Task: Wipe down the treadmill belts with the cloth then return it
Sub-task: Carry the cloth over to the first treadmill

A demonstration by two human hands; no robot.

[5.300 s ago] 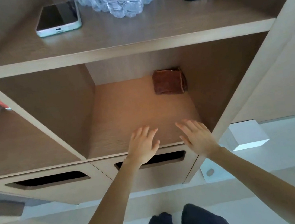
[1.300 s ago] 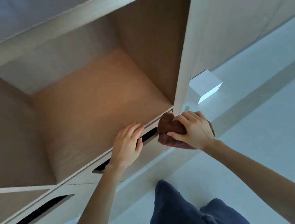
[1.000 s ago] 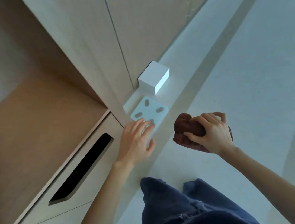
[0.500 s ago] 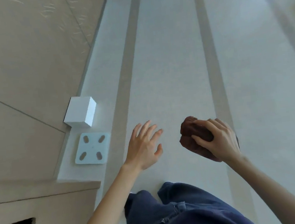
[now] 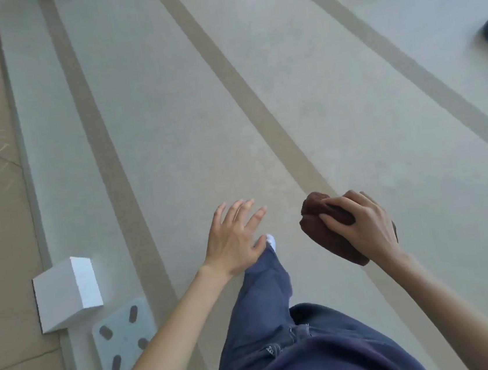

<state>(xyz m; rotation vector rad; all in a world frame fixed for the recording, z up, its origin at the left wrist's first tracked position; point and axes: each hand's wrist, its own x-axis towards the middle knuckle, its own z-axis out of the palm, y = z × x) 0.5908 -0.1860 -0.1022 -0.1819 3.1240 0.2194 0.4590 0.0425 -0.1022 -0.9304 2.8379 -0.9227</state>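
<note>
Right hand (image 5: 363,229) clutches one bunched brown cloth (image 5: 327,233) at right. Left hand (image 5: 234,240) hangs flat, fingers spread, grasping nothing

No text, label, brand, number or sign can be read on anything in view.

The person wears loose trousers (image 5: 267,319) of dark navy-blue fabric that looks like denim, creased along the leg, with paler stitching along a seam and a pocket edge near the hip. Past the far hem shows the white tip of a shoe (image 5: 270,239). The left hand (image 5: 234,243) and right hand (image 5: 363,229) are bare, and both forearms are uncovered down to the near edge of the view.
</note>
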